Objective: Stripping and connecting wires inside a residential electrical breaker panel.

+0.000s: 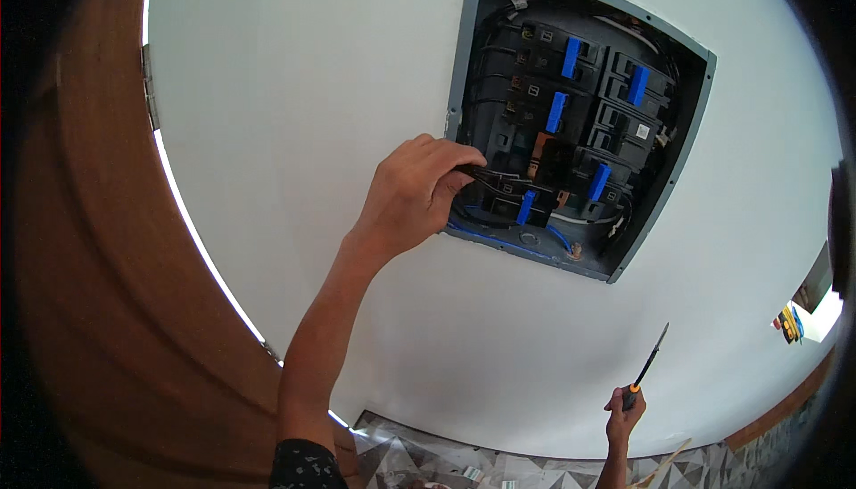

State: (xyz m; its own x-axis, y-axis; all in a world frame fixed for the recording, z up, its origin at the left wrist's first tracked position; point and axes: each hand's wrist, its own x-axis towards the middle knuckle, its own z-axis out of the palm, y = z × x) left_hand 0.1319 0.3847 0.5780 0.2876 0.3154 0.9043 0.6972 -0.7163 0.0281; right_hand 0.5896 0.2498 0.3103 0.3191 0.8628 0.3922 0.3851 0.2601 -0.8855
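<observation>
Up and to the right of the left hand (406,190), an uncovered electrical breaker panel (465,43) sits recessed in a white wall (303,70). That hand reaches over the panel's lower-left rim, thumb and forefinger pinching a small bundle of black wires (490,173). Just right of and below the pinch is a black circuit breaker with a blue toggle handle (526,207); just right of and slightly above it, a copper busbar (538,152) is exposed. Well apart, low on the other side, the right hand (626,413) is wrapped round a screwdriver (649,366), its blade pointing up toward the panel and touching nothing.

The step in hand looks like sorting or positioning the wires, with the screwdriver held ready. Any terminal work from here would call for a steady left pinch, one conductor singled out, and the blade brought up square to its screw, clear of the copper. Whether the wire ends are bare or already seated I cannot tell.
</observation>
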